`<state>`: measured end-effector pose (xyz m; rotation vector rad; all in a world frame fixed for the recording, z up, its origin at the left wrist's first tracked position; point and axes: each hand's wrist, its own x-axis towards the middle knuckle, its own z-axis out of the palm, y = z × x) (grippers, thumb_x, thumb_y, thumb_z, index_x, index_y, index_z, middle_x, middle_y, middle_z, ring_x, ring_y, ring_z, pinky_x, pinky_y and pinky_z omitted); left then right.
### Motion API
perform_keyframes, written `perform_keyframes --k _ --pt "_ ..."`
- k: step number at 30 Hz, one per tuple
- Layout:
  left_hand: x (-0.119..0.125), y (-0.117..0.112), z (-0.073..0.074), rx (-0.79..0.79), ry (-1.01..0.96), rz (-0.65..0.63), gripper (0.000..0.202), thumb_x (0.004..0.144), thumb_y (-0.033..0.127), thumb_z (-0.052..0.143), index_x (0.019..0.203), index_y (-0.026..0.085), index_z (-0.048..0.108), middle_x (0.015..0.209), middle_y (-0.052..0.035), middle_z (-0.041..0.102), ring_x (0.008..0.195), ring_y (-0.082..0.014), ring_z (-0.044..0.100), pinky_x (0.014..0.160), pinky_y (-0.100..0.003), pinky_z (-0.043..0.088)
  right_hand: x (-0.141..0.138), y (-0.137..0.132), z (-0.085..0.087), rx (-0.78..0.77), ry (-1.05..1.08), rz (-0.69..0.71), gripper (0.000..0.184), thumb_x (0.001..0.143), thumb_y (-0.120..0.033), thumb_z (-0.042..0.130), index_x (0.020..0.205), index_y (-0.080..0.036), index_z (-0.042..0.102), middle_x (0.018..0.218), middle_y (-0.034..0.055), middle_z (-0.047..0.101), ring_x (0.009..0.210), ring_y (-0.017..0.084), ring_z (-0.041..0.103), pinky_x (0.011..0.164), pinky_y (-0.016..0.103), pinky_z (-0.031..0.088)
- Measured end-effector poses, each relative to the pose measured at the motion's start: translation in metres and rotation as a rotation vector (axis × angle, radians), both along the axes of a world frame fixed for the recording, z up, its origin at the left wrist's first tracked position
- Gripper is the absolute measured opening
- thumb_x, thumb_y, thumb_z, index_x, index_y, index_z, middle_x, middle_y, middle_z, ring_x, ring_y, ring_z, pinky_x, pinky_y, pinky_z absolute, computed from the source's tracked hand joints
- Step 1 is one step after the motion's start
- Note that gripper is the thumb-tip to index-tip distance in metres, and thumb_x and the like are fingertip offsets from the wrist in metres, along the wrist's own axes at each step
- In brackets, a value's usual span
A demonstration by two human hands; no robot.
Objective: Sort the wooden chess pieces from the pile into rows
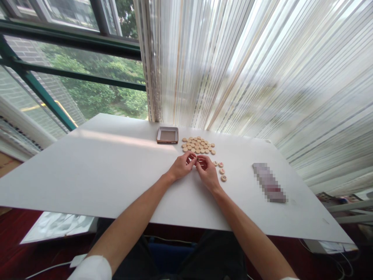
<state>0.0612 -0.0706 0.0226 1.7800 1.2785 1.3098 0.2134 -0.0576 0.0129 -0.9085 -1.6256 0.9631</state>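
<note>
Small piece [197, 159], dark-marked, details too small to read: one, on the near side of the plain disc group, pinched at the meeting fingertips of the left hand [180, 167] and right hand [208, 173], the other fingers curled. Plain disc group [197, 147], pale wood, loosely clustered on a white worktop [116, 167]. Marked discs [222, 171], four visible, some red, some dark: to the near right of the group. Shallow box [168, 135], open: left of the group. Pixelated flat object [266, 181], greyish: right of the group, well apart. Striped curtain [192, 70], sheer: behind the group. Green-framed window [81, 76]: beyond the group, far left.
</note>
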Motion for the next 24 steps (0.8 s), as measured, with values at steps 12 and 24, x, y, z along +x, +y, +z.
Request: perform_keyframes --k 12,24 --pt "-0.0016 0.0020 -0.0019 -0.039 -0.095 0.021 0.026 0.092 0.046 0.053 0.091 0.019 0.055 0.077 -0.0005 0.066 0.057 -0.0125 0.061 0.055 -0.023 0.050 0.0004 -0.0033 0.0027 -0.045 -0.029 0.034 0.029 0.085 -0.041 0.065 0.105 -0.023 0.056 0.096 0.0049 0.068 0.076 0.018 0.070 0.069 0.032 0.058" --pt "-0.0004 -0.0007 0.0022 -0.037 -0.053 -0.009 0.024 0.093 0.038 0.052 0.103 0.019 0.061 0.079 -0.0022 0.068 0.063 -0.0139 0.064 0.057 -0.023 0.051 -0.0001 -0.0026 0.0007 -0.031 -0.030 -0.006 0.030 0.085 -0.043 0.066 0.103 -0.023 0.054 0.087 0.0019 0.066 0.072 0.017 0.069 0.064 0.030 0.057"
